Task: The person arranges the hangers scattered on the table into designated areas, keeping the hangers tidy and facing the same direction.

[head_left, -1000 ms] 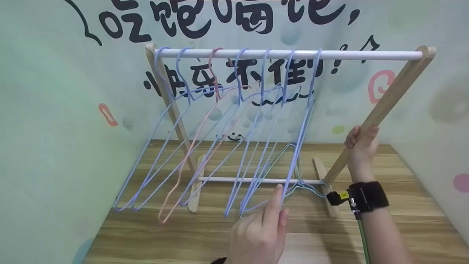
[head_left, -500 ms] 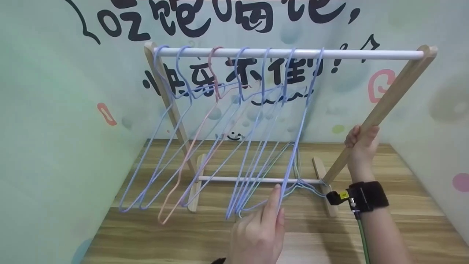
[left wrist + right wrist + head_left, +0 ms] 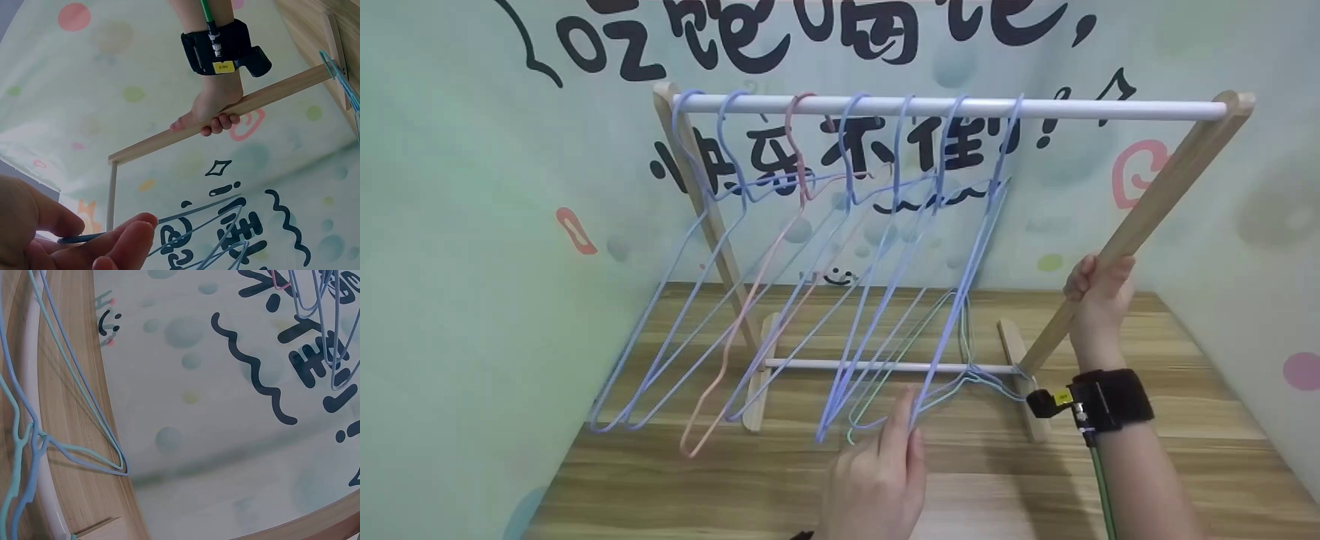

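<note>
In the head view, my left hand (image 3: 874, 472) pinches the near lower end of a blue hanger (image 3: 960, 296), the rightmost on the rack's white top rail (image 3: 1110, 109). Thumb and fingers close round its wire in the left wrist view. My right hand (image 3: 1101, 307) grips the rack's right wooden upright (image 3: 1162, 180) low down. Left of the pinched hanger hang several more blue hangers and one pink hanger (image 3: 727, 352), hooks over the rail. The right wrist view does not show the right hand.
Blue and green hangers (image 3: 34, 450) hang at the lower white bar (image 3: 817, 367), near the right foot (image 3: 1012, 345). The rack stands on a wood-grain surface (image 3: 675, 487), with printed walls behind and at both sides. A green cable (image 3: 1102, 480) runs from the right wrist's camera strap.
My left hand has moved slightly left and down, swinging the near end of the pinched hanger left. The leftmost hangers sway a little. My right hand stays on the upright.
</note>
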Demonstrator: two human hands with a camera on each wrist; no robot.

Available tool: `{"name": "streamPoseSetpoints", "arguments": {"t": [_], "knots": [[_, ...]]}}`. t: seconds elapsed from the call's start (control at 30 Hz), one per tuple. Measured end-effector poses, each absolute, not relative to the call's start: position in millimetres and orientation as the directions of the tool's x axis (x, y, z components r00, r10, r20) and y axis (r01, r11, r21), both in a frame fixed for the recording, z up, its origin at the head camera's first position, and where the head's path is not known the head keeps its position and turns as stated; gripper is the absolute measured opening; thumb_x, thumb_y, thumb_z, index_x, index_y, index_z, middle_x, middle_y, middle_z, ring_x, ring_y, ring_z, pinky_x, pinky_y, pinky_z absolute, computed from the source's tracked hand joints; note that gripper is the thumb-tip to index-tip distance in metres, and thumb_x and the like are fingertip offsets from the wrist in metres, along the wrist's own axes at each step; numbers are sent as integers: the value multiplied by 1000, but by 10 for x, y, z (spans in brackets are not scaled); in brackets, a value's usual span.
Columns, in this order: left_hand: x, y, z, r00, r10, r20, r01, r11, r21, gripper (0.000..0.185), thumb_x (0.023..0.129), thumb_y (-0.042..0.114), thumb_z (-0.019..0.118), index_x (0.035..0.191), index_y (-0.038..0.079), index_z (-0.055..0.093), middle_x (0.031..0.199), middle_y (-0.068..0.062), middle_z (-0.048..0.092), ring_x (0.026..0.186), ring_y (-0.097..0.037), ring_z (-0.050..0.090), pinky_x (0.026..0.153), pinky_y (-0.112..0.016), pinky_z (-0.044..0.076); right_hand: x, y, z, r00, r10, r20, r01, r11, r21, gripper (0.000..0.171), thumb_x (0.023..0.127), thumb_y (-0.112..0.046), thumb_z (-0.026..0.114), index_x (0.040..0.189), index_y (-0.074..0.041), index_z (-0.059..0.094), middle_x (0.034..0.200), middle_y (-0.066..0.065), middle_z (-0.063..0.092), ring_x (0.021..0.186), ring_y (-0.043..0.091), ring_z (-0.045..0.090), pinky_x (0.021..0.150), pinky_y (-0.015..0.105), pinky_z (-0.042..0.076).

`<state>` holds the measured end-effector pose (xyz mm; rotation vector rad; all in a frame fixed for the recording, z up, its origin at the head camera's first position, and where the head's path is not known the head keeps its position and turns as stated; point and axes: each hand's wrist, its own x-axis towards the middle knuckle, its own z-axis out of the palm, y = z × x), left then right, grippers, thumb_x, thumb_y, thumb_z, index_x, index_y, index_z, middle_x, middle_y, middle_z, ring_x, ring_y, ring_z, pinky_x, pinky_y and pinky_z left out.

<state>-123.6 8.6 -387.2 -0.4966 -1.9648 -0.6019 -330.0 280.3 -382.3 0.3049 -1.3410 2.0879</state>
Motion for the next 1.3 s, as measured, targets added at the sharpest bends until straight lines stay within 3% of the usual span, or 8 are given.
{"name": "streamPoseSetpoints", "arguments": {"t": [0.27, 0.53, 0.63, 0.77, 0.9, 1.0, 1.13, 1.3], "knots": [[-1261, 54, -3952, -463, 92, 882, 558, 803, 209, 36, 94, 21, 35, 112, 1, 58, 45, 10, 37, 36, 0, 26, 33, -9, 21, -3306, 2787, -3819, -766, 382, 517, -629, -278, -726, 61, 67, -68, 50, 68, -7, 44, 55, 0, 34, 47, 10, 27, 45, 18, 26], [-1280, 34, -4034, -495, 104, 863, 543, 812, 214, 36, 94, 21, 34, 112, 1, 58, 45, 11, 35, 38, 2, 20, 33, -9, 17, -3303, 2775, -3808, -771, 378, 513, -624, -285, -727, 62, 65, -69, 51, 67, -7, 44, 55, 0, 34, 47, 11, 27, 45, 19, 26], [-1277, 26, -4074, -532, 115, 839, 533, 816, 225, 31, 86, 14, 51, 114, 0, 57, 45, 11, 37, 37, 3, 21, 34, -8, 17, -3305, 2777, -3809, -772, 378, 511, -623, -287, -728, 62, 65, -69, 51, 68, -7, 44, 55, 0, 34, 47, 10, 27, 45, 18, 26], [-1285, 20, -4147, -592, 130, 796, 527, 809, 259, 45, 70, 8, 66, 114, 0, 56, 45, 12, 38, 36, 5, 20, 34, -5, 20, -3310, 2780, -3821, -770, 391, 504, -621, -280, -732, 63, 65, -69, 52, 68, -6, 45, 55, 0, 34, 48, 10, 28, 45, 18, 26], [-1313, -1, -4238, -655, 155, 740, 533, 788, 307, 38, 73, 7, 64, 110, -1, 57, 45, 13, 36, 37, 7, 17, 35, -4, 22, -3312, 2782, -3827, -767, 398, 503, -620, -262, -739, 62, 66, -69, 51, 68, -8, 44, 55, -1, 34, 48, 10, 28, 46, 18, 26], [-1352, -35, -4313, -704, 177, 688, 523, 785, 332, 32, 76, 9, 63, 106, 0, 59, 49, 12, 42, 38, 5, 25, 35, -6, 26, -3310, 2782, -3828, -767, 393, 507, -620, -249, -744, 63, 66, -70, 50, 68, -8, 44, 55, -1, 33, 48, 10, 28, 46, 18, 26], [-1446, -68, -4401, -784, 186, 592, 461, 813, 355, 25, 79, 13, 64, 101, 2, 61, 71, 1, 59, 57, -8, 53, 50, -17, 47, -3309, 2784, -3821, -766, 397, 506, -619, -241, -748, 63, 66, -70, 49, 68, -8, 43, 55, 0, 33, 48, 10, 28, 45, 18, 26], [-1591, -104, -4551, -857, 155, 492, 359, 864, 352, 23, 78, 18, 67, 96, 3, 63, 95, -11, 58, 87, -25, 55, 71, -37, 49, -3311, 2791, -3820, -762, 401, 508, -622, -239, -745, 62, 68, -69, 49, 67, -7, 43, 55, 0, 33, 48, 11, 28, 45, 19, 25]]}}
